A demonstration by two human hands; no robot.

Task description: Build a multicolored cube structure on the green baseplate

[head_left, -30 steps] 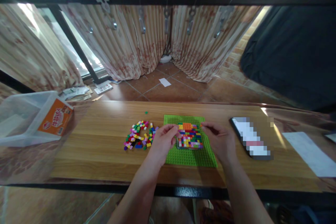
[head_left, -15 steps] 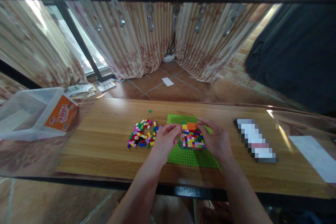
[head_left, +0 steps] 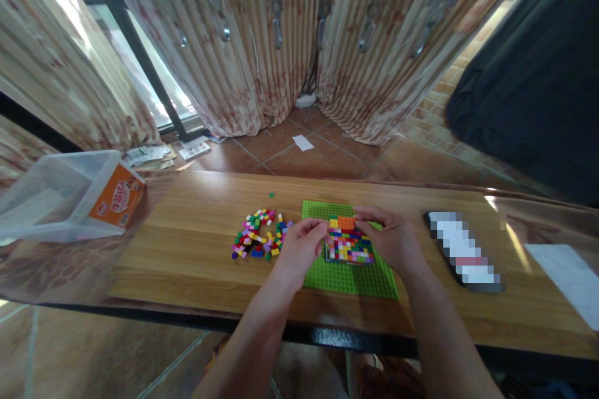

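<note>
Left hand [head_left: 304, 243]: thumb and index tips brought together at the left side of your brick build [head_left: 349, 246]; can't tell whether a brick is pinched in that grip. Right hand [head_left: 388, 234]: thumb and fingers curled at the build's far right corner, by the orange bricks [head_left: 347, 222]; the fingers hide the contact, so can't tell if your grip is closed on anything.

Build sits on the green baseplate [head_left: 350, 283], around the middle of the table [head_left: 187, 262], between your two hands. Multicolored rows of bricks, orange and yellow along its far side. Baseplate lies flat, its far edge near the table's far edge, its near edge close to the table's near edge.

Loose bricks [head_left: 269, 241] spread in a rough patch left of the baseplate, just beside your left hand. One small green brick [head_left: 271, 195] lies apart from them, toward the table's far edge.

Phone [head_left: 465, 255] lies right of the baseplate, well apart from it, screen pixelated. Paper sheet [head_left: 561, 280] at the table's right end. Clear plastic bin [head_left: 60, 199] with an orange label [head_left: 119, 196] at the left end, on patterned cloth [head_left: 51, 274]. Curtains [head_left: 262, 75] hang beyond the far edge; white slip [head_left: 302, 143] on the tiled floor [head_left: 327, 162] there.
</note>
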